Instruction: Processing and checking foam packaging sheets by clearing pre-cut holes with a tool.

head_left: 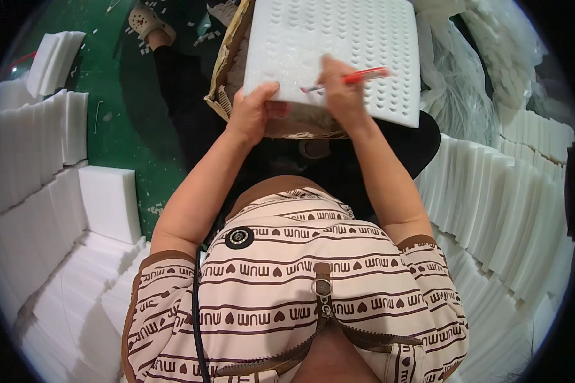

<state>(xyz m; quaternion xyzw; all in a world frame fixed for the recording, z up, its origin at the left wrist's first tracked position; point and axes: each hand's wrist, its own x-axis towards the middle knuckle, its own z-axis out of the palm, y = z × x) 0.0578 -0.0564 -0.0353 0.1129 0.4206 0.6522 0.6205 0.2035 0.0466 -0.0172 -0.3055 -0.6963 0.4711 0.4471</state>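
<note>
A white foam sheet (300, 57) with rows of small holes is held tilted over an open cardboard box (222, 76). My left hand (252, 113) grips its near left edge, thumb on top and fingers beneath. My right hand (344, 96), a little blurred, is closed round a slim red pen-like tool (364, 75). The tool's thin tip points left over the near part of the sheet, where no clear holes show. I cannot tell whether the tip touches the foam. Part of the box's inside shows below the sheet.
Stacks of white foam sheets stand at the left (25, 147) and the right (479, 191). One foam block (110, 203) stands upright on the left. Clear plastic wrapping (460, 76) hangs at the far right. Small white scraps lie on the green floor (118, 127).
</note>
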